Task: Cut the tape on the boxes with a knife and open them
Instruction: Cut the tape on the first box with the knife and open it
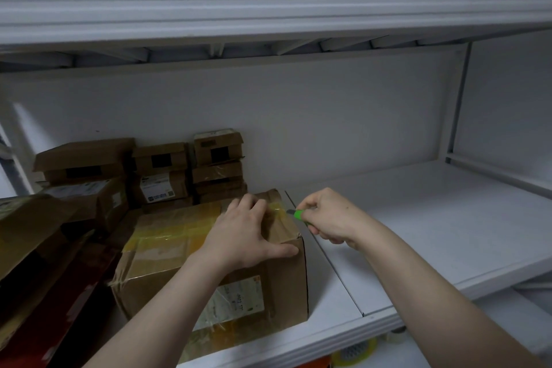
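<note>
Taped box [283,284] stands near the front edge of the shelf [418,233], left of centre, with smaller boxes [161,170] stacked behind. Left hand [242,233] lies spread on the lid's right end, thumb over the front top edge. Right hand [328,218] grips a green knife [297,214], blade at the yellowish tape [167,233] on the lid's right edge. Judged: cardboard stiff, lid yielding, tape slick; brace at the corners, clear of the seam.

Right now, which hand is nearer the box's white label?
Left hand: it presses the box top above the label. Right hand grips the knife beyond the box's right edge.
</note>
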